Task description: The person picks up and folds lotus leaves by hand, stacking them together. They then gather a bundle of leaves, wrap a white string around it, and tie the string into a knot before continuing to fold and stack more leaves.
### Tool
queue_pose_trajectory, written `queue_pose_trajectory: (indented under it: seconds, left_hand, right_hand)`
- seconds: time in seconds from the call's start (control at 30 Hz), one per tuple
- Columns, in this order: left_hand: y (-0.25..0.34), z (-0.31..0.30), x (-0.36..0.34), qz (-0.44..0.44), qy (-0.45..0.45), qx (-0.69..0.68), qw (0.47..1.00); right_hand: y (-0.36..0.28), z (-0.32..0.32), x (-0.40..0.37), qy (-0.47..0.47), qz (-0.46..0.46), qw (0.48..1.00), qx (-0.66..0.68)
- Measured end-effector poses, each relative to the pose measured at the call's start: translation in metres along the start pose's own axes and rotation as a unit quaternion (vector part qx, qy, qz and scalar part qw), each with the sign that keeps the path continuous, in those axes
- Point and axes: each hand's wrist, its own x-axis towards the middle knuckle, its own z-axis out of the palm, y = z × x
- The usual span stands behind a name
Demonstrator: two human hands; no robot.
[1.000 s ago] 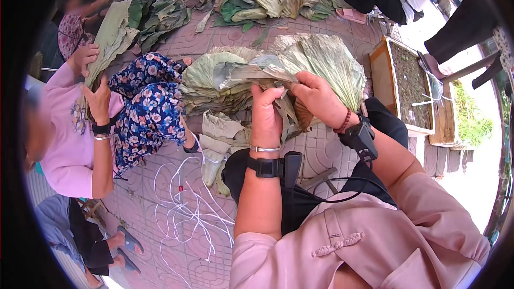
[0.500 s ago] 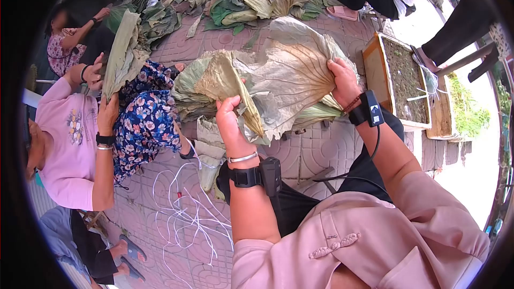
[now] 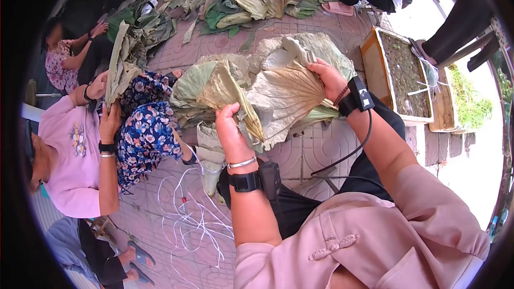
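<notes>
In the head view, a large dried lotus leaf (image 3: 286,93), brown and veined, spreads between my two hands. My left hand (image 3: 229,123) is closed on the folded left side of the leaves, thumb on top, fingers mostly hidden beneath. On the far right edge, my right hand (image 3: 329,79) grips the same leaf between thumb and fingers, and the leaf's upper part curls over there. More greenish dried leaves (image 3: 188,93) lie under and to the left of it. A rolled leaf bundle (image 3: 210,152) rests below, near my left wrist.
Loose white string (image 3: 195,222) tangles on the paved ground at lower left. A person in a pink shirt (image 3: 69,144) sits at left holding a folded leaf (image 3: 122,64). A leaf pile (image 3: 241,5) covers the far ground. A soil-filled planter box (image 3: 401,75) stands at right.
My right hand has moved left and slightly down, bringing its edge of the leaf inward, so the leaf now folds over at the top. My left hand has barely moved.
</notes>
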Motion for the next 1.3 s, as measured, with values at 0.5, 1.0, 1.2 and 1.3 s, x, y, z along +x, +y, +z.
queue_pose_trajectory:
  seconds: [0.5,1.0,1.2,1.3]
  left_hand:
    - [-0.053,0.023,0.038,0.013,0.104,-0.027,0.994]
    - [-0.028,0.015,0.038,-0.007,0.064,-0.098,0.993]
    - [-0.020,0.006,0.040,0.038,0.087,-0.077,0.992]
    - [-0.010,-0.001,0.037,0.064,0.081,-0.104,0.989]
  right_hand:
    - [0.022,-0.090,0.007,0.295,-0.222,0.892,-0.260]
    - [0.021,-0.040,-0.025,-0.056,-0.396,0.650,-0.646]
    - [0.065,-0.055,0.012,-0.066,-0.306,0.553,-0.772]
    - [0.068,-0.055,0.008,-0.049,-0.300,0.548,-0.779]
